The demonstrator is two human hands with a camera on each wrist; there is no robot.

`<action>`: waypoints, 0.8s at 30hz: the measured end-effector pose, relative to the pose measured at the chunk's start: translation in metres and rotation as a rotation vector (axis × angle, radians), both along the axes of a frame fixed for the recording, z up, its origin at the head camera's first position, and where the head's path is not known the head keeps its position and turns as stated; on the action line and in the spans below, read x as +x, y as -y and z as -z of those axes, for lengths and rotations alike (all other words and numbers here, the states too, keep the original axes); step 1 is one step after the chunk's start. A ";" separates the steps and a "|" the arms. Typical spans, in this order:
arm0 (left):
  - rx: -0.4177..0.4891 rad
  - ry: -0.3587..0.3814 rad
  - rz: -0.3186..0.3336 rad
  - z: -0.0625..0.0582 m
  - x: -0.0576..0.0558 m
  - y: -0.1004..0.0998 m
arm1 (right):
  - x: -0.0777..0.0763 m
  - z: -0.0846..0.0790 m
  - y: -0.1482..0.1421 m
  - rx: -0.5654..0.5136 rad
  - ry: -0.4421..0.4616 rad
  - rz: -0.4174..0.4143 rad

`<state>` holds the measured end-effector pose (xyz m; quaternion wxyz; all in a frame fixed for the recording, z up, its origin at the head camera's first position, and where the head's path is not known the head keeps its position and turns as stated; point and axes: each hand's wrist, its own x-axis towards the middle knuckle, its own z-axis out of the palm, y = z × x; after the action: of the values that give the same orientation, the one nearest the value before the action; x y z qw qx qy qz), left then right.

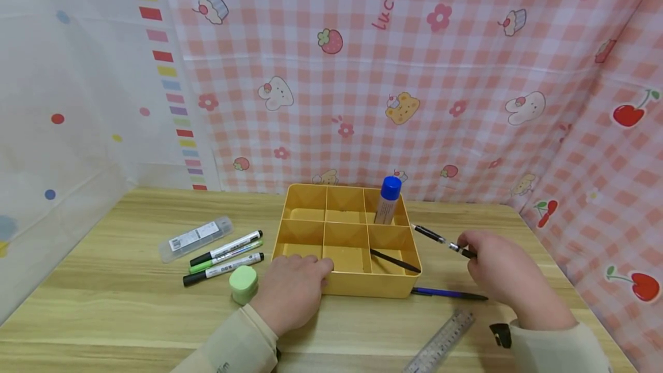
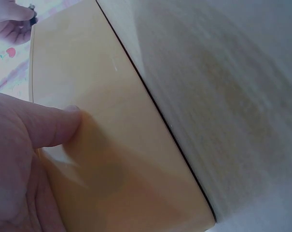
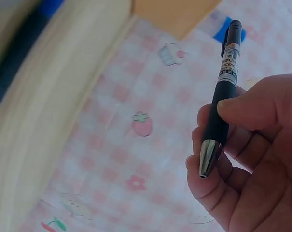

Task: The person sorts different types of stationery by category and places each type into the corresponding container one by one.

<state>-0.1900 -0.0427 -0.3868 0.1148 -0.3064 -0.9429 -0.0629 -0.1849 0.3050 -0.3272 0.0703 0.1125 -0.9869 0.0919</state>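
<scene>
My left hand holds the front wall of a yellow six-compartment organizer box. In the left wrist view, its thumb presses on the wall's outer face. To the right of the box, my right hand pinches a black and silver retractable pen between thumb and fingers, above the table. A glue stick with a blue cap stands in the back right compartment. One black pen leans in the front right compartment. Beside the box's front right corner lies a blue and black pen.
Left of the box lie a clear plastic case, several markers and a light green rounded object. A transparent ruler and a small black item lie at the front right. Patterned cloth hangs behind the table.
</scene>
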 end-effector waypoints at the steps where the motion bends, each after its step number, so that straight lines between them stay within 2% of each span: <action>1: 0.000 0.000 0.000 0.000 0.000 0.000 | 0.002 -0.002 0.002 -0.001 -0.001 -0.002; 14: 0.006 -0.003 -0.005 0.000 0.000 -0.001 | 0.017 -0.020 0.021 0.018 -0.085 -0.092; 24: -0.003 -0.001 -0.007 -0.001 0.001 -0.001 | 0.023 -0.021 0.034 0.041 -0.109 -0.134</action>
<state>-0.1890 -0.0417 -0.3855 0.1150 -0.3031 -0.9440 -0.0610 -0.1623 0.2709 -0.3065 0.1153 0.1845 -0.9735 0.0699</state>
